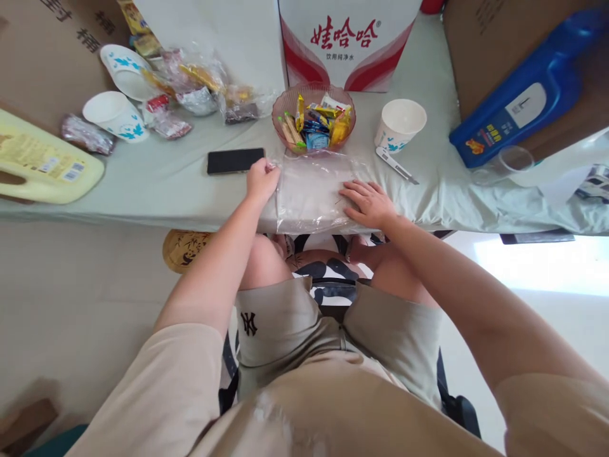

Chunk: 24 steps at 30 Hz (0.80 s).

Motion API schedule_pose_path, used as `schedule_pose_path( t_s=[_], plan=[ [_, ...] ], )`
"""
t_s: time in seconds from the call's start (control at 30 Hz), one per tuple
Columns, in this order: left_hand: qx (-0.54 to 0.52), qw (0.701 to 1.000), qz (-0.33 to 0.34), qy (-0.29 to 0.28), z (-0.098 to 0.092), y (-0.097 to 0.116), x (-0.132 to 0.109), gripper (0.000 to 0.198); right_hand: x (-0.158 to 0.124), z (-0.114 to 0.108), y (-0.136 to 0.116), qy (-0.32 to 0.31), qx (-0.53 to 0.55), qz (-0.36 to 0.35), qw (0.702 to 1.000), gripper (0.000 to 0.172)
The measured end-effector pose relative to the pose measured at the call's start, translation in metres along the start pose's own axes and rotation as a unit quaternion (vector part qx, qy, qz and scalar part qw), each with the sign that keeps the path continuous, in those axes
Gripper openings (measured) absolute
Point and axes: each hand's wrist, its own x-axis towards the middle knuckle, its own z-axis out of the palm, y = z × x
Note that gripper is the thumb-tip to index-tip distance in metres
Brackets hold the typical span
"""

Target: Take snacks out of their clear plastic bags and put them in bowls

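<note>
The left hand (pixel 261 179) is clenched on the far left corner of a clear plastic bag (pixel 309 197), fingers curled over and pinching the film. The right hand (pixel 368 203) lies open and flat, palm down, on the bag's right edge and grips nothing. The bag rests flat on the cloth-covered table (pixel 166 190), just above the person's knees, with its near edge at the table's near edge. It spans the gap between the two hands, so each hand touches one side. The left sits at the farther corner and the right nearer the person. Whether the bag is longer across or away from the person cannot be told.

Just left of the clenched hand lies a black phone (pixel 235 160), apart from the bag. Right behind the bag's far edge stands a pink bowl (pixel 284 108) filled with snack packets (pixel 316 120). To its right are a paper cup (pixel 399 124) and, nearer the right hand, a utility knife (pixel 396 166). A printed carton (pixel 347 38) stands farthest back.
</note>
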Motion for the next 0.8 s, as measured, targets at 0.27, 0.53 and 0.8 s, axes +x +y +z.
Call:
schedule_pose_path(
  t_s=[0.27,0.53,0.8],
  plan=[
    [0.111,0.992,0.052,0.006,0.001,-0.007,-0.029,0.014,-0.004,0.002,-0.007,0.035,0.003,0.025,0.999,0.053],
    [0.067,0.996,0.043,0.032,0.002,-0.006,-0.03,0.038,-0.005,0.002,-0.008,0.053,-0.001,0.022,0.998,0.049],
    [-0.063,0.996,0.0,0.069,-0.02,-0.001,-0.05,0.013,-0.009,0.007,-0.007,0.069,0.004,0.04,0.997,0.049]
  ],
)
